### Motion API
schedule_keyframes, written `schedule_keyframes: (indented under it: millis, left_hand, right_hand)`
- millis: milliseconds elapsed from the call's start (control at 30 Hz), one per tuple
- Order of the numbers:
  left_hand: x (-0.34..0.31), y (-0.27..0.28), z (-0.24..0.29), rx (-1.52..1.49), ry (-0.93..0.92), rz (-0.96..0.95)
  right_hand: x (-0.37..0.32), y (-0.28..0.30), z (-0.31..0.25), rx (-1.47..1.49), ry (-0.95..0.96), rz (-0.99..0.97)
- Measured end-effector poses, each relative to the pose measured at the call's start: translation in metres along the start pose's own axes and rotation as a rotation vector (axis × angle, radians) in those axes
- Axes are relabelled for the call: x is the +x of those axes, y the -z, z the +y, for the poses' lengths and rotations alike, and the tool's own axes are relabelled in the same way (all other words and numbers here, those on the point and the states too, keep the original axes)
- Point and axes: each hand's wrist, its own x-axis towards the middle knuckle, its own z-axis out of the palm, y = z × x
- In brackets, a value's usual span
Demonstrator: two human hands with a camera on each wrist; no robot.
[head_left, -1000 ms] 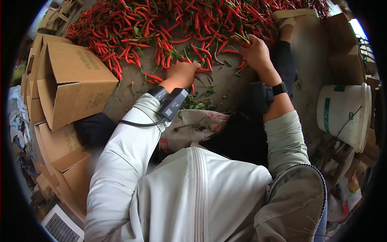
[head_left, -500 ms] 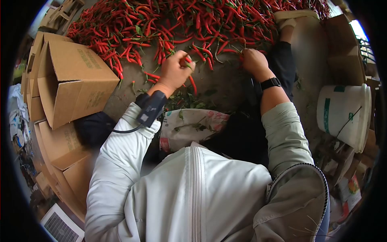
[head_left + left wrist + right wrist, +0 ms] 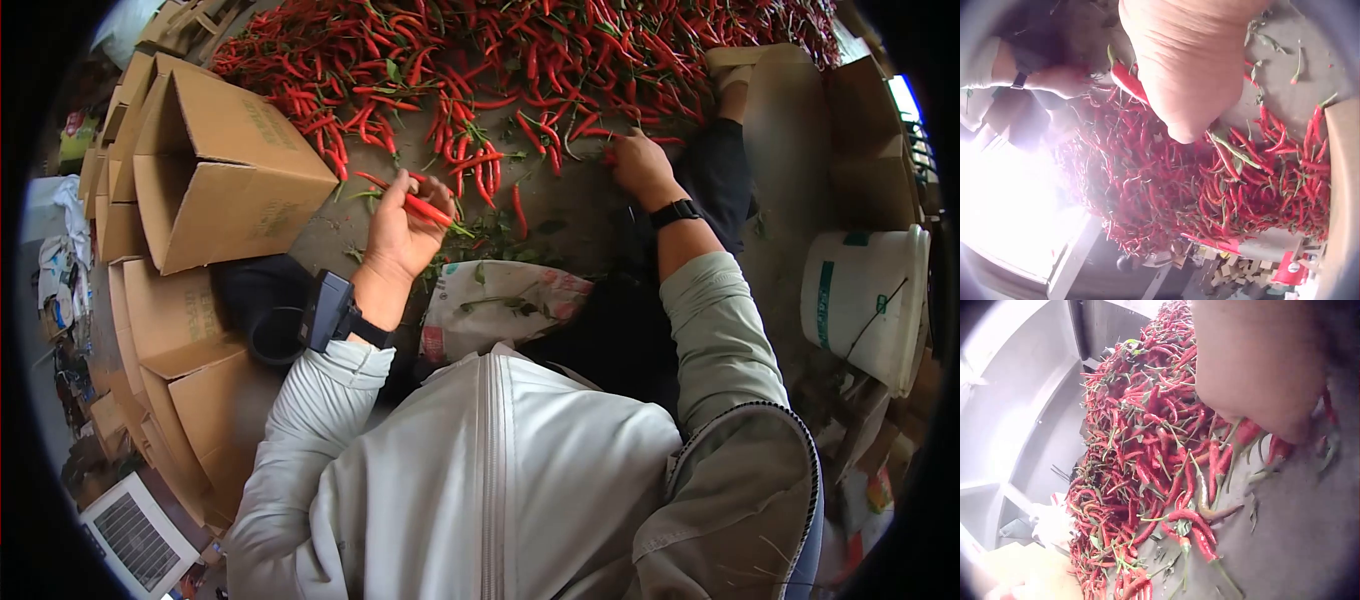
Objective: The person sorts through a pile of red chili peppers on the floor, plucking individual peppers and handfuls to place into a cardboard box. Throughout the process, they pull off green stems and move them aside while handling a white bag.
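Note:
A large heap of red chili peppers (image 3: 560, 60) with green stems and leaves spreads over the floor ahead. My left hand (image 3: 400, 235) is turned palm up, to the left of the heap's near edge. It holds a few red chili peppers (image 3: 428, 209) between thumb and curled fingers; one chili pepper (image 3: 1127, 82) sticks out beside the hand in the left wrist view. At the heap's front edge, my right hand (image 3: 643, 170) grips red chili peppers (image 3: 1246, 432), its fingertips mostly hidden. A single chili pepper (image 3: 519, 212) lies on the floor between the hands.
An open cardboard box (image 3: 250, 215) stands at left, with another carton (image 3: 190, 330) nearer me. A white bucket (image 3: 860, 295) is at right. Scattered leaves and a whitish sack (image 3: 475, 325) lie before my body. A foot (image 3: 735, 72) rests by the heap's right side.
My left hand has drawn back from the heap toward the left and turned palm up with chili peppers in it. The right hand has dipped to the heap's edge and stays there.

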Motion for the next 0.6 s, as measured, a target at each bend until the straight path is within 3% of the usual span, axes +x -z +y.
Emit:
schedule_keyframes:
  millis: [133, 200, 267, 300, 367, 400, 467, 600]
  left_hand:
    - [-0.013, 0.015, -0.005, 0.053, 0.109, -0.164]
    - [-0.021, 0.011, -0.013, 0.096, 0.092, -0.124]
    - [-0.028, 0.003, -0.019, 0.206, 0.065, -0.159]
    - [-0.032, -0.005, -0.023, 0.245, 0.046, -0.158]
    - [-0.039, -0.022, -0.031, 0.321, 0.008, -0.201]
    - [-0.043, -0.030, -0.034, 0.396, -0.030, -0.241]
    - [-0.049, -0.046, -0.042, 0.425, -0.057, -0.263]
    - [-0.052, -0.063, -0.057, 0.773, -0.260, -0.266]
  right_hand:
    - [-0.002, 0.002, -0.012, 0.101, 0.017, 0.061]
    - [-0.005, 0.013, -0.022, 0.145, -0.002, 0.099]
    - [-0.015, 0.040, -0.041, 0.772, -0.244, -0.047]
    - [-0.023, 0.044, -0.048, 0.773, -0.243, -0.041]
    - [-0.042, 0.049, -0.061, 1.812, -0.161, -0.141]
    - [-0.053, 0.048, -0.068, 1.814, -0.157, -0.136]
    - [-0.072, 0.044, -0.082, 2.346, -0.216, -0.308]
    - [-0.089, 0.057, -0.109, 2.541, -0.280, -0.296]
